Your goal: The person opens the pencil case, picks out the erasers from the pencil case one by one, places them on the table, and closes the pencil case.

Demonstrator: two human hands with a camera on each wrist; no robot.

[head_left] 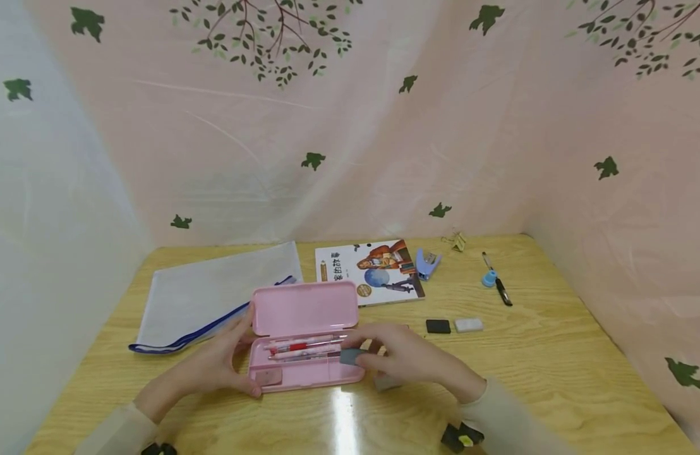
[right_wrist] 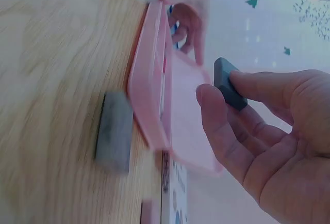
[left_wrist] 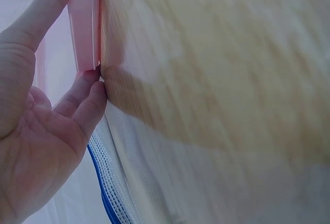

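Note:
An open pink pencil case (head_left: 306, 309) lies on the table with its lid tipped back. Several pens (head_left: 304, 347) lie inside, and a pinkish eraser (head_left: 268, 377) sits in its front left compartment. My left hand (head_left: 220, 359) holds the case's left end, thumb at the front corner and fingers towards the back. Above the case's right end, my right hand (head_left: 408, 354) pinches a dark grey-blue eraser (right_wrist: 229, 83) between thumb and fingers. On the table, a grey eraser (right_wrist: 114, 133) lies beside the case, partly hidden by the right hand in the head view.
Behind the case lie a mesh zip bag (head_left: 213, 294) and a book (head_left: 373, 275). To the right are a blue stapler-like tool (head_left: 426, 264), a gold binder clip (head_left: 457, 241), a black eraser (head_left: 438, 326), a white eraser (head_left: 468, 325) and a black pen (head_left: 502, 291) by a small blue object (head_left: 489, 279).

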